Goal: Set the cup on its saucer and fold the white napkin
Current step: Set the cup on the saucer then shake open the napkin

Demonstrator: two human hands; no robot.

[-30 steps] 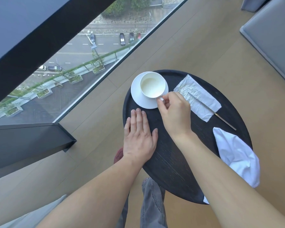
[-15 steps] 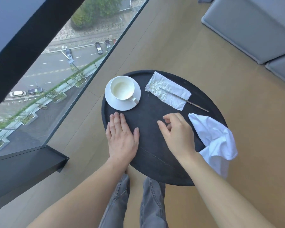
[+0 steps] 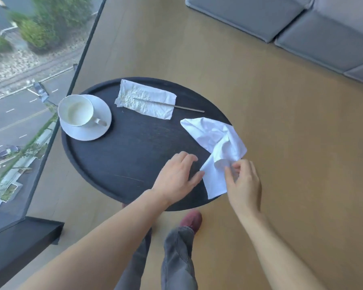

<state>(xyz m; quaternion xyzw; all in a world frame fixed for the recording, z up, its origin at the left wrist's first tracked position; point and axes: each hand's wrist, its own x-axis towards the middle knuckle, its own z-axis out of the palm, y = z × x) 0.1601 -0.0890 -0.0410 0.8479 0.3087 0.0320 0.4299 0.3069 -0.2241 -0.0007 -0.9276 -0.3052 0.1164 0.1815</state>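
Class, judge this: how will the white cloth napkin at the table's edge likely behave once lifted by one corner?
The white napkin is crumpled and drapes past the table rim, so it probably hangs floppy. It looks thin, likely light. The right hand pinches it easily, so a slip seems unlikely.

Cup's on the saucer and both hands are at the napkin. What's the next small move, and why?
Probably draw the napkin fully onto the table and spread it flat. It lies crumpled and hangs over the near right edge. The right hand pinches its lower part; the left hand, open beside it, could pin a corner. The cup already sits on its saucer.
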